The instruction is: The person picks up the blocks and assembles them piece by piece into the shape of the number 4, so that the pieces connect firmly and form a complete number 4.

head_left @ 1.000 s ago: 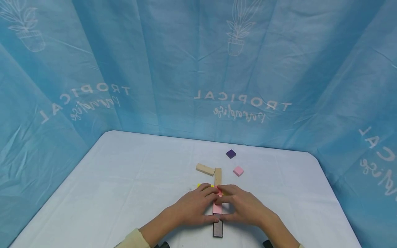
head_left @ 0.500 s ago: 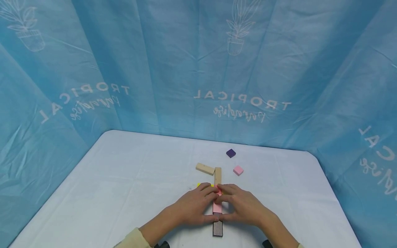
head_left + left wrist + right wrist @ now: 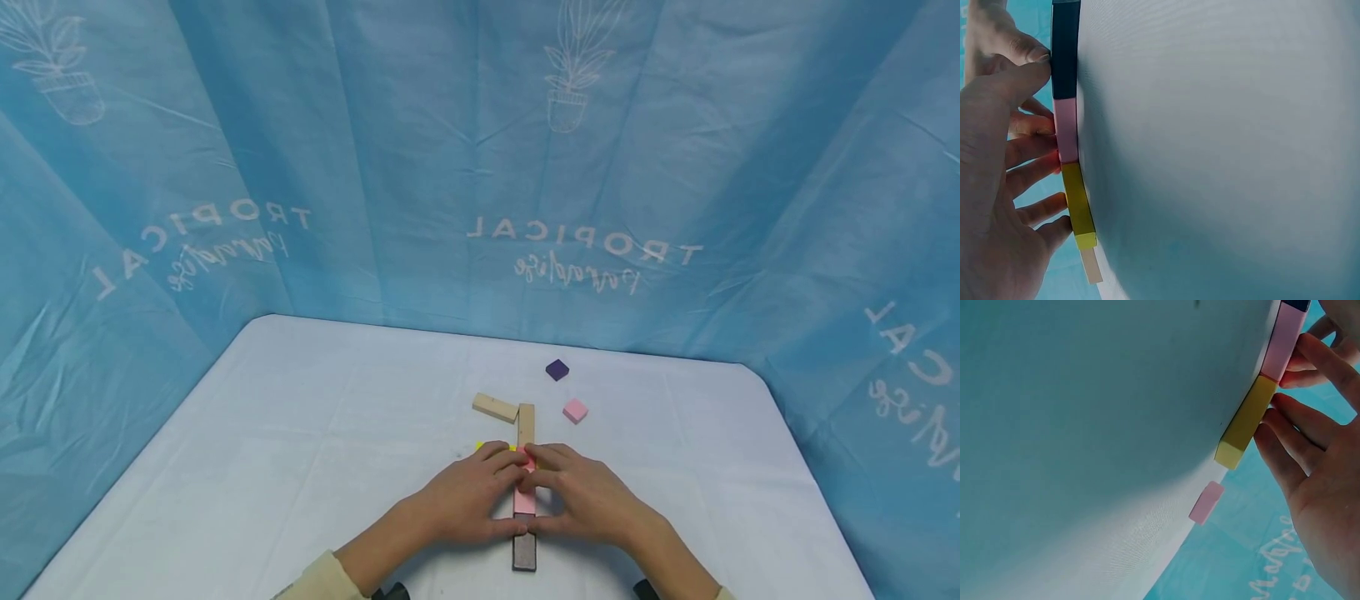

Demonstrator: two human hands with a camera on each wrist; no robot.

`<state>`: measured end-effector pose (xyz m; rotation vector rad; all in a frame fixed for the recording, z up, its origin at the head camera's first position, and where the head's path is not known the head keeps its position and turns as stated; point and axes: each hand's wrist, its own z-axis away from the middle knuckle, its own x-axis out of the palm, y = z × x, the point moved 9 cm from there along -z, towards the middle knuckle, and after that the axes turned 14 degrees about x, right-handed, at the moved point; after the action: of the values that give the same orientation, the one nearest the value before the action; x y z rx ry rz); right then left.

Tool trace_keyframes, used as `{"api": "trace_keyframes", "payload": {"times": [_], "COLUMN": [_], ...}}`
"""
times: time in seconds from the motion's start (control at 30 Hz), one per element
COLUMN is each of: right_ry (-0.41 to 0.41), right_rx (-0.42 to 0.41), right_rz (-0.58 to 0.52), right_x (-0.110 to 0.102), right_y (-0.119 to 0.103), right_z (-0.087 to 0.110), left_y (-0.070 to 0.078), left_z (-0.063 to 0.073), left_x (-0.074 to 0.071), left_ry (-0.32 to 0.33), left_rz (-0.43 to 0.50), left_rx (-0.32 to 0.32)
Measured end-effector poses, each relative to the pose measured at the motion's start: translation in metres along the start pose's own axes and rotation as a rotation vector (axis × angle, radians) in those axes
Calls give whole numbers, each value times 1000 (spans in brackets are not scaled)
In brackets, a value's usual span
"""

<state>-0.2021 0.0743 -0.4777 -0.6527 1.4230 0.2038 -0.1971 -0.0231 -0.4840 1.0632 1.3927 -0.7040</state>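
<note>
A row of flat blocks lies end to end in front of the person. Its near end is a dark block, followed by a pink block and a red one partly under the fingers. Yellow blocks flank the row at the red part, mostly covered by the hands in the head view. My left hand rests its spread fingertips on the blocks, its thumb on the dark one. From the other side, my right hand mirrors it, fingertips on the pink and yellow blocks. Both thumb tips meet over the dark block.
Beyond the hands, one plain wooden block continues the row and another wooden block slants off to its left. A small pink block and a dark purple block lie farther back on the white table. Blue curtains surround it.
</note>
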Motion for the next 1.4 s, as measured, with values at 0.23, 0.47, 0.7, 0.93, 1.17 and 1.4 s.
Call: {"api": "trace_keyframes", "payload": {"times": [0.23, 0.47, 0.7, 0.93, 1.17, 1.4], "right_ry": [8, 24, 9, -13, -16, -37], "right_rx": [10, -12, -13, 3, 5, 25], "right_rz": [23, 31, 39, 34, 32, 43], "right_x": [-1, -2, 0, 2, 2, 5], "right_y": [0, -2, -1, -1, 0, 2], "right_z": [0, 1, 1, 0, 1, 0], "left_y": [0, -1, -2, -4, -14, -26], "left_z": [0, 0, -1, -4, -9, -12], "left_x": [-3, 0, 2, -7, -15, -20], "left_ry": [10, -1, 1, 15, 60, 57], "left_rz": [-6, 0, 18, 45, 110, 138], "left_rx": [0, 2, 3, -25, -92, -156]}}
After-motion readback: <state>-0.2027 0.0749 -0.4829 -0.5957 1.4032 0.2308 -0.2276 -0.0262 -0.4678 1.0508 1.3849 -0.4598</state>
